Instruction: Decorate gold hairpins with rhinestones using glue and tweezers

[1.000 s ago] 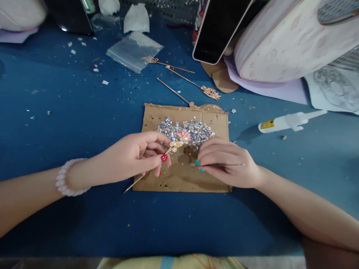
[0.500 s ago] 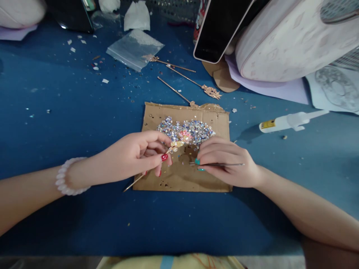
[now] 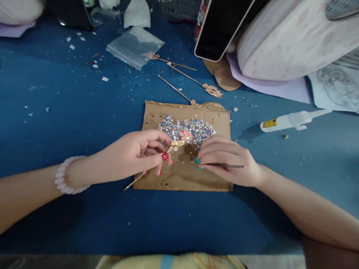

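Observation:
Between the thumb and fingers of my left hand is a gold hairpin with a pink and yellow gem-covered head; its thin stem slants out below the hand to the lower left. My right hand is closed around tweezers, whose tips point left toward the hairpin, apart from it. Whether the tips hold anything is too small to tell. Both hands are over a piece of cardboard. A heap of sparkling rhinestones lies on it, behind the hairpin's head and partly covered by the fingers.
Several gold hairpins lie beyond the cardboard, near a clear zip bag. A white glue bottle lies to the right. A phone leans at the back beside a pale pouch. Small scraps dot the blue table.
Both hands keep nearly the same pose. The tweezers have tilted very slightly in my right hand. The view has shifted a little.

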A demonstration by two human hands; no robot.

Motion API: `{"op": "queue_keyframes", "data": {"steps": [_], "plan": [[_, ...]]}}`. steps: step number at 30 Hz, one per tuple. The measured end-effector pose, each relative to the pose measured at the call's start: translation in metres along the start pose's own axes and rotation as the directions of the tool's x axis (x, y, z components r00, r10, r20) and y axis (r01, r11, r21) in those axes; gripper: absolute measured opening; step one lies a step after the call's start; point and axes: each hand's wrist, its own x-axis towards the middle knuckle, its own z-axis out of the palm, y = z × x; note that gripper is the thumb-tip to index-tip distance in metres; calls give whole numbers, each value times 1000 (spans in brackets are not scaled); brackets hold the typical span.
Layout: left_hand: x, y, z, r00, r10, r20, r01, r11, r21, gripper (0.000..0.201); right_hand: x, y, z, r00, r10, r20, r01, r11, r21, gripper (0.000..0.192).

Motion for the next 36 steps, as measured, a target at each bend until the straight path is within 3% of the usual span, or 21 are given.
{"op": "queue_keyframes", "data": {"steps": [14, 20, 29, 36], "plan": [[-1, -1, 0, 1000, -2, 6, 2, 1000, -1, 25, 0, -1, -1, 1000, 25, -5, -25, 999, 24, 4], [-2, 2, 2, 1000, -2, 6, 2, 1000, -26, 25, 4, -5, -3, 997, 51, -59, -47, 997, 64, 5], [-6, 3, 18, 990, -107, 91, 119, 983, -139, 31, 14, -28, -4, 989, 98, -113, -91, 994, 67, 7], [-7, 9, 21, 987, -125, 96, 138, 981, -137, 25, 13, -26, 2, 993, 48, -112, -47, 999, 12, 4]]}}
